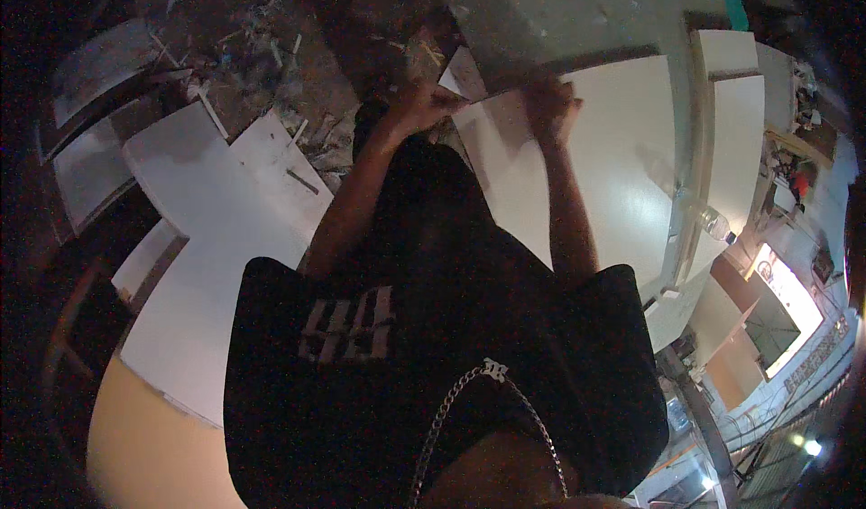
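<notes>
A large white panel [613, 139] lies in front of me to the right, its far edge dark. My right hand [552, 110] is closed at that far edge, knuckles up, and casts a shadow on the white surface. What its fingers hold is hidden. To its left, my left hand [419, 110] is closed near the panel's left corner, with its fingertips pointing toward the panel. Dim light keeps me from telling what is between them. A small pale piece [462, 74] shows just beyond, between the two hands.
More white panels [207, 229] lie at my left, beside a tan board [153, 437]. Wood scraps and offcuts [280, 76] litter the floor at the far left. On the right, a clear plastic bottle [717, 223] lies near a long white board [735, 148].
</notes>
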A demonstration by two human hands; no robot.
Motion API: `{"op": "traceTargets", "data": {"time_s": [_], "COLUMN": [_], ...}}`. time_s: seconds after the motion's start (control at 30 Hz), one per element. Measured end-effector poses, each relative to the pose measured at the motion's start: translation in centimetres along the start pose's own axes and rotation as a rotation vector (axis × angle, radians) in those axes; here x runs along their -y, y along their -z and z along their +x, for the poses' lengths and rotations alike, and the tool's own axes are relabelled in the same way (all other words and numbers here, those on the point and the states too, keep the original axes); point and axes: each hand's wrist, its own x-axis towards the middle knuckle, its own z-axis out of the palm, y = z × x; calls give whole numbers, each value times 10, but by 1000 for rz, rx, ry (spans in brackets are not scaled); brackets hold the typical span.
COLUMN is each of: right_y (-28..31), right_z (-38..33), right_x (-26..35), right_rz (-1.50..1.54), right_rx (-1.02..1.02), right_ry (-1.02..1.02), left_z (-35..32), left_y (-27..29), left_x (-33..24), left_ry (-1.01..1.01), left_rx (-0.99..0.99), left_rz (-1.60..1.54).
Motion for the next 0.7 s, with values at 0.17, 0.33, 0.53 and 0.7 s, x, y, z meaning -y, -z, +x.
{"op": "traceTargets", "data": {"time_s": [0.17,0.33,0.53,0.7], "right_y": [-4,-18,26,33], "right_z": [-36,10,50,22], "right_x": [40,-29,-138,-83], "right_rz": [-111,14,466,870], "right_rx": [244,-168,-430,-387], "right_ry": [225,12,-252,-170], "left_z": [-2,8,15,27], "left_y": [11,8,19,6], "left_x": [-22,-2,-24,-18], "left_ry": [-57,-27,-35,-67], "left_rx": [23,42,190,125], "left_rz": [-10,28,325,208]}}
